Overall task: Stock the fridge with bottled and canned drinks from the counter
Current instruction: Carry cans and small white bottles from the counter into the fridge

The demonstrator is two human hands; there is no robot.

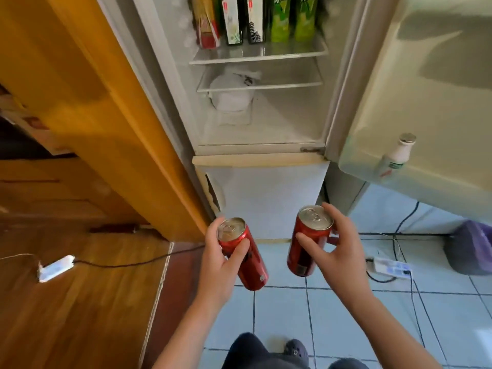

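Left hand: the left hand (221, 262), lower centre of the frame, is wrapped round a tall slim red metal can (253, 270), with the thumb across its front. The can leans, its silver top toward the upper left.
Right hand: the right hand (338, 251), just to the right, grasps a second red metal can (302, 251), which is nearly upright. Its fingers are spread over the rim and side.
Cans: apart from each other, held in the air before the closed lower fridge door (266, 198), above the pale blue tiled floor (346, 323).
Fridge: a white fridge (287, 115), upper centre, with its upper door (426, 89) open to the right.
Top shelf: a yellow-and-red carton (206, 22), two dark bottles with white labels (232, 22) and two green bottles (279, 22) stand in a row.
Lower shelf: a white plastic bag (231, 94).
Door rack: a small white bottle with a silver cap (399, 155).
Floor, right: a white power strip (391, 267) with black cables, and a purple bag (471, 249).
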